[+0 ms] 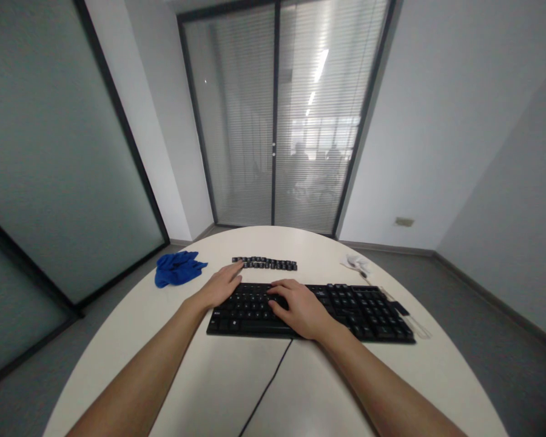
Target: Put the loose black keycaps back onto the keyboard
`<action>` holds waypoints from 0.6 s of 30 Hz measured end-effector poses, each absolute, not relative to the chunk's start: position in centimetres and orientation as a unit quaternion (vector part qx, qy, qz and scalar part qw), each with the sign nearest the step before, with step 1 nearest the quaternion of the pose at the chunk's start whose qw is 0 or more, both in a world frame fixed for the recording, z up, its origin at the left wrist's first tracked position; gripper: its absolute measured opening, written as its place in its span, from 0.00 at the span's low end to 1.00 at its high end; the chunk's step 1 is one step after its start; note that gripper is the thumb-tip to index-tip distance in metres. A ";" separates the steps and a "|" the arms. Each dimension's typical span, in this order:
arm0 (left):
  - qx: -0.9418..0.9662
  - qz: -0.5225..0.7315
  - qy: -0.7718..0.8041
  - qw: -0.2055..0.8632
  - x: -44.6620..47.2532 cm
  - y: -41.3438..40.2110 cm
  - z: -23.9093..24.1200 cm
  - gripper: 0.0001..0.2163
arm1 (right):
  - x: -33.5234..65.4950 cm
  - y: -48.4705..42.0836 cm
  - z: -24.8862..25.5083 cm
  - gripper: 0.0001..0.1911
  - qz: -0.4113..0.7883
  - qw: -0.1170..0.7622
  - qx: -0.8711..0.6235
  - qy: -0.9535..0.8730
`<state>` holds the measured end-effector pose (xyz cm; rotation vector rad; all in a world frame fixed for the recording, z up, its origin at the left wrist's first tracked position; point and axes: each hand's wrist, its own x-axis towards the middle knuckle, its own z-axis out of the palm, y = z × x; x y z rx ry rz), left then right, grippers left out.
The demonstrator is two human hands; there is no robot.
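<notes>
A black keyboard (368, 312) lies across the table in front of me. Behind its left part, several loose black keycaps (273, 263) are lined up in two rows. My left hand (221, 286) reaches past the keyboard's left end, fingers stretched to the leftmost keycaps and thumb held apart. Whether its fingertips touch a keycap cannot be made out. Over the middle of the keyboard rests my right hand (303, 308), with bent fingers and the thumb spread above the keys. Nothing shows in its grasp. The keys under that palm are hidden.
A crumpled blue cloth (178, 269) lies on the round white table (200, 382), left of the keycaps. At the right are a white crumpled item (357, 263) and a small dark object (399, 308) with a pale cord. A black cable (268, 385) runs toward me.
</notes>
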<state>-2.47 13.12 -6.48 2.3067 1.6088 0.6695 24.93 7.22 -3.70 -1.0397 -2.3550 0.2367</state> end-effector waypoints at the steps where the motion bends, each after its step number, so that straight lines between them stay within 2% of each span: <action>1: 0.793 0.229 0.551 0.124 -2.4 13.1 -6.4 0.25 | 24.9 7.2 -3.7 0.13 0.088 0.274 -0.387 -0.876; 10: 0.754 0.238 0.607 0.079 -2.2 12.7 -5.1 0.13 | 25.0 7.3 -3.6 0.13 0.087 0.272 -0.391 -0.875; 18: 0.704 0.223 0.668 0.088 -2.2 13.0 -4.9 0.08 | 25.0 7.2 -3.4 0.14 0.094 0.265 -0.390 -0.877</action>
